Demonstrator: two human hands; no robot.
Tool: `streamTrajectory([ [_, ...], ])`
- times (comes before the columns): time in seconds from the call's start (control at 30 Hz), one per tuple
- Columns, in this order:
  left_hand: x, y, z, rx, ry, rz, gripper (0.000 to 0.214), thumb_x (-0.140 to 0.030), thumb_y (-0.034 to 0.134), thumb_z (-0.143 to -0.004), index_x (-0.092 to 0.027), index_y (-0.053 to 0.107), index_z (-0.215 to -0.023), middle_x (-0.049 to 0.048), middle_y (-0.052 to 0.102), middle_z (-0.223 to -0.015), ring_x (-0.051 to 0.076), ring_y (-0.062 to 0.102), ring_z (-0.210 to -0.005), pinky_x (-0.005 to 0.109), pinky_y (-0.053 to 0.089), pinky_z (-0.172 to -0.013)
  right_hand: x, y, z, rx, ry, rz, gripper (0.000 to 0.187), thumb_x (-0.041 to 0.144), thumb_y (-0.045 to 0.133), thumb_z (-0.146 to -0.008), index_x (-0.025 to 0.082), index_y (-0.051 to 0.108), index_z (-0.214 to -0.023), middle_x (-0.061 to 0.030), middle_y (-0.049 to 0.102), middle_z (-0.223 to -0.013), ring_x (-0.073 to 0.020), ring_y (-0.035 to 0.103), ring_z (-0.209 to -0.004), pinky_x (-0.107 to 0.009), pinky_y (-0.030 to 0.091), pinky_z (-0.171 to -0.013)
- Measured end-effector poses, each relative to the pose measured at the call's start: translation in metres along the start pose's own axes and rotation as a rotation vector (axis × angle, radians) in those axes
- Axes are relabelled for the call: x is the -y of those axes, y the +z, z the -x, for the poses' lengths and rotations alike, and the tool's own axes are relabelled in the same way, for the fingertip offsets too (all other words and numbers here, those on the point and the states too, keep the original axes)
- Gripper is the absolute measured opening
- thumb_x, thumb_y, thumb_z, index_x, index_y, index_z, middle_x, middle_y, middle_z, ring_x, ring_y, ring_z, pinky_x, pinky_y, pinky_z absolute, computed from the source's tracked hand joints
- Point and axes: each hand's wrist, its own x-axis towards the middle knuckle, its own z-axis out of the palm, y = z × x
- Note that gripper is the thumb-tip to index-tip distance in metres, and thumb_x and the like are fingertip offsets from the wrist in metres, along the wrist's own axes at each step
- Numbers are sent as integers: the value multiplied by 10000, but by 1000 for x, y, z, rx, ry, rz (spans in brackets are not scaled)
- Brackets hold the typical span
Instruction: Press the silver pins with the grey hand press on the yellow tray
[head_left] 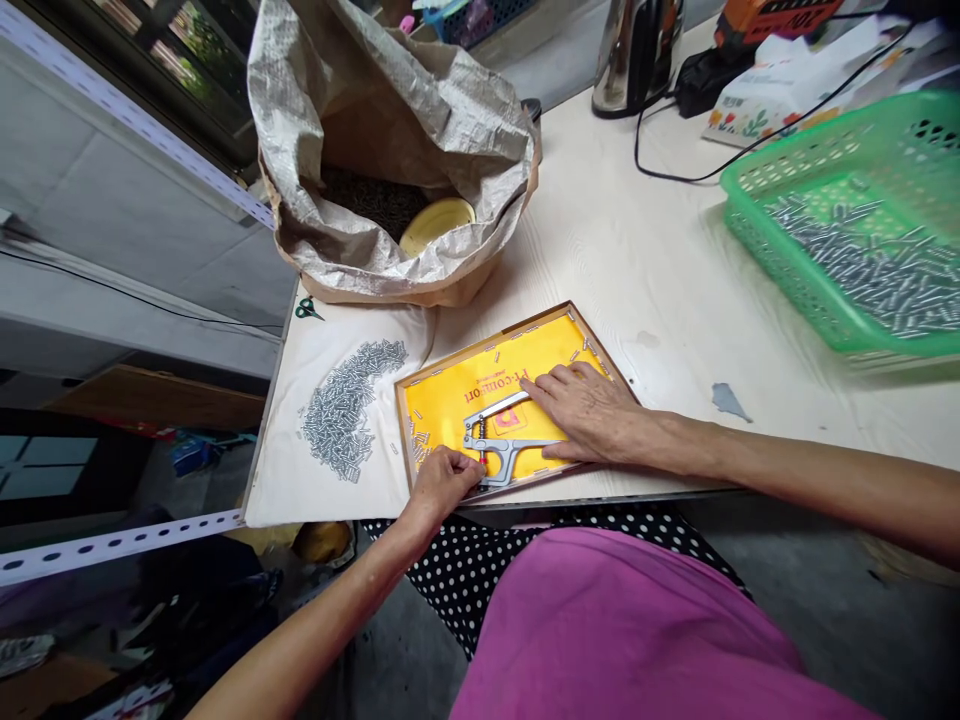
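Pliers of bare silver metal, the hand-press kind with a spring between the handles, lie in a shallow wooden-framed tray lined in yellow, at the near edge of the table just in front of the person. The left hand is drawn narrow, its fingertips pinched at the head end of the tool; whether a small piece sits between them I cannot tell. The right hand lies flat and wide across the upper handle, fingers spread on the yellow lining, pressing rather than gripping. A few small metal pins are scattered inside the tray. Just left of it, on a white cloth, lies a curved heap of small metal pieces, with green-handled scissors beyond. Behind the tray stands an open paper sack of dark bits with a yellow bowl in it, and well to the right a green basket holds more metal pieces. By my reading, the work is at the stage of setting something into the tool's head while the tool is steadied. A squeeze from here would call for the right hand to wrap both handles, and for the left fingertips to be clear of the jaws.
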Motion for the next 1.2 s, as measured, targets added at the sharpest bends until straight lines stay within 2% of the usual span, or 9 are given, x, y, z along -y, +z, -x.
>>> streamTrajectory([
  [0.1,-11,5,8,-244,252,-240,200,-339,678,-834,-149,683,-893,84,661,-947,247,624,-919,363,512,-824,4,-1,4,-6,-8,-93,525,364,725,-819,86,567,-1236,-185,624,-1140,-312,531,-1022,-428,432,-858],
  [0.17,-21,10,6,-345,456,-357,382,-313,712,-834,-156,623,-1170,144,602,-1252,305,558,-1161,455,485,-985,7,-3,2,-21,-38,-151,435,308,696,-854,82,575,-1205,-182,616,-1147,-296,527,-1042,-419,443,-879],
  [0.3,-38,14,-22,-263,687,-510,639,-227,695,-850,-162,417,-1422,176,520,-1391,327,479,-1276,514,447,-1068,12,-2,-14,-51,-66,-174,406,322,676,-885,95,576,-1206,-170,617,-1154,-279,533,-1044,-423,445,-913],
  [0.47,-46,0,-52,-163,686,-593,533,-324,703,-871,-144,504,-1331,151,604,-1231,306,545,-1122,474,490,-988,7,-2,-33,30,31,-77,533,428,748,-831,66,596,-1192,-185,622,-1125,-299,543,-1026,-412,436,-873],
  [0.67,-50,-1,-60,-209,659,-532,208,-354,603,-955,-168,662,-1027,93,657,-991,256,575,-984,389,502,-868,4,-9,-44,127,16,5,188,244,555,-971,103,671,-1015,-140,672,-998,-250,573,-972,-363,386,-828],
  [0.77,-51,1,-64,-199,660,-520,228,-353,550,-984,-174,679,-929,88,663,-920,244,581,-952,367,497,-847,5,-9,-47,156,20,-15,203,165,484,-990,114,680,-988,-123,687,-943,-231,588,-923,-349,382,-804],
  [0.87,-48,2,-63,-239,642,-518,212,-358,590,-965,-176,675,-1035,95,682,-999,253,593,-997,381,506,-879,1,-11,-46,120,21,-21,216,276,546,-987,110,675,-1035,-137,677,-999,-251,575,-967,-352,388,-804],
  [1.03,-41,19,-41,-368,705,-547,355,-278,653,-926,-181,584,-1261,141,572,-1386,293,525,-1268,464,469,-1057,-23,-15,-45,136,-10,-30,635,598,698,-838,121,601,-1245,-176,623,-1207,-316,542,-1070,-385,406,-827],
  [1.2,-44,48,-24,-324,803,-551,214,-232,584,-961,-182,625,-1165,134,619,-1300,287,537,-1242,463,488,-1032,-36,-9,-56,102,19,-2,293,336,505,-1006,177,645,-1209,-132,650,-1167,-275,553,-1070,-356,381,-807],
])
